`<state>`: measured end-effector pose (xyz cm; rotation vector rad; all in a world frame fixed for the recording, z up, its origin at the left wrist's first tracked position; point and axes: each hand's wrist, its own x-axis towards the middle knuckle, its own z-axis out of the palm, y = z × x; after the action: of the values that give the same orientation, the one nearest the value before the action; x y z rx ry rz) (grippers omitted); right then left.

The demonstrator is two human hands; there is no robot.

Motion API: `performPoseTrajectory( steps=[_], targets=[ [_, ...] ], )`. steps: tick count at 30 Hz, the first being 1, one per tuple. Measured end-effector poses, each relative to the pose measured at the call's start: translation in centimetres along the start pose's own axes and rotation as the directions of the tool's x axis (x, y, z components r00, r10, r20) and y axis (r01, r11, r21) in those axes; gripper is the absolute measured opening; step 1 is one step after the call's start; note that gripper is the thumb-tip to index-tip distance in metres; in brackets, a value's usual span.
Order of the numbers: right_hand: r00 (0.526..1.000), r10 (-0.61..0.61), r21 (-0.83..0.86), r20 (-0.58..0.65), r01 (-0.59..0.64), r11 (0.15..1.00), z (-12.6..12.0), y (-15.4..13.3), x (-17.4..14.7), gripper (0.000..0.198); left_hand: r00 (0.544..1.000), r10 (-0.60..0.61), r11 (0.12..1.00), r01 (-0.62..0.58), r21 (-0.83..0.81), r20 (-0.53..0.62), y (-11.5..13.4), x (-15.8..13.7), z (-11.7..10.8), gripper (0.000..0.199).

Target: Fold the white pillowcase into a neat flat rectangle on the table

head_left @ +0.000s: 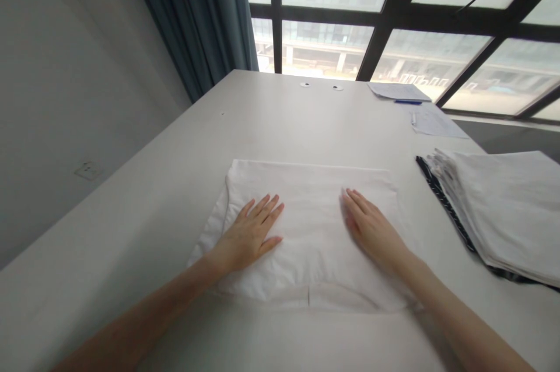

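A folded white garment (310,214) lies flat on the white table, its straight folded edge at the far side. Its near edge shows a curved band with a small dark mark at the centre, perhaps a neckline. My left hand (251,232) rests flat on the garment's left part, fingers spread and holding nothing. On the right part, my right hand (371,229) lies palm down with its fingers stretched out and close together, slightly blurred. Wrinkles run through the cloth around the left hand and toward the near edge.
A stack of folded white cloth (507,209) with a black piece (450,209) at its bottom lies at the right. Papers (400,91) and a blue pen (408,102) are at the far right. The table (297,127) reaches toward the window; a blue curtain (205,10) hangs beyond its left edge.
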<state>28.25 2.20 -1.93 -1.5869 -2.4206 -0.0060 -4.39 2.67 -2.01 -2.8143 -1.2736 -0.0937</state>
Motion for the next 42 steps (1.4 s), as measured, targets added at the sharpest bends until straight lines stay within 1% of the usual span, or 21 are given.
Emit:
performPoseTrajectory(
  steps=[1,3,4,6,9,14,25,28,32,35,37,40,42],
  targets=[
    [0.997,-0.070,0.047,0.021,0.069,0.997,0.0,-1.4,0.1,0.050,1.000,-0.002,1.000,0.002,-0.001,-0.001,0.0,0.0,0.0,0.061],
    [0.977,-0.201,0.112,0.067,0.193,0.975,0.2,-3.8,0.2,0.050,1.000,-0.006,1.000,0.006,-0.001,-0.009,0.0,0.0,0.0,0.061],
    [0.966,-0.245,0.126,0.086,0.233,0.964,0.2,-4.6,0.2,0.050,1.000,-0.007,1.000,0.007,-0.001,-0.013,0.0,0.0,0.0,0.060],
    [0.956,-0.271,0.120,0.110,0.258,0.959,0.3,-5.6,0.0,0.050,1.000,-0.008,1.000,0.008,-0.003,-0.018,0.0,0.0,0.0,0.060],
    [0.963,-0.237,0.079,0.130,0.228,0.970,0.1,-5.3,-0.6,0.052,1.000,-0.010,1.000,0.009,-0.006,-0.010,0.0,0.0,0.0,0.060],
    [0.975,-0.167,0.004,0.148,0.169,0.986,-0.3,-3.4,-2.6,0.058,1.000,-0.009,1.000,0.009,-0.016,0.001,-0.1,0.0,-0.2,0.061],
    [0.998,-0.003,-0.151,0.056,0.011,0.988,-0.6,0.5,-6.8,0.065,1.000,-0.006,0.999,0.005,-0.046,-0.019,-0.3,0.0,0.0,0.059],
    [0.999,0.033,-0.166,0.035,-0.027,0.986,-0.6,1.0,-7.4,0.063,1.000,-0.011,0.998,0.009,-0.067,-0.024,-0.1,0.0,-0.1,0.059],
    [0.999,0.036,-0.163,0.029,-0.031,0.986,-0.6,1.0,-7.6,0.063,0.998,-0.044,0.993,0.039,-0.107,-0.044,0.4,0.2,-0.3,0.055],
    [0.999,0.038,-0.162,0.029,-0.033,0.986,-0.5,0.9,-7.5,0.063,0.998,-0.059,0.987,0.053,-0.153,-0.035,1.3,0.8,-0.6,0.054],
    [0.999,0.040,-0.162,0.029,-0.034,0.986,-0.6,0.9,-7.5,0.063,1.000,-0.023,0.982,0.020,-0.187,-0.013,2.2,1.4,-0.9,0.054],
    [0.999,0.040,-0.160,0.029,-0.035,0.986,-0.6,0.9,-7.5,0.063,0.996,0.087,0.972,-0.079,-0.222,0.026,4.1,2.5,-1.4,0.055],
    [0.999,0.040,-0.161,0.028,-0.035,0.986,-0.7,0.8,-7.4,0.063,0.986,0.164,0.960,-0.153,-0.233,0.031,5.3,3.1,-1.6,0.056]
  ],
)
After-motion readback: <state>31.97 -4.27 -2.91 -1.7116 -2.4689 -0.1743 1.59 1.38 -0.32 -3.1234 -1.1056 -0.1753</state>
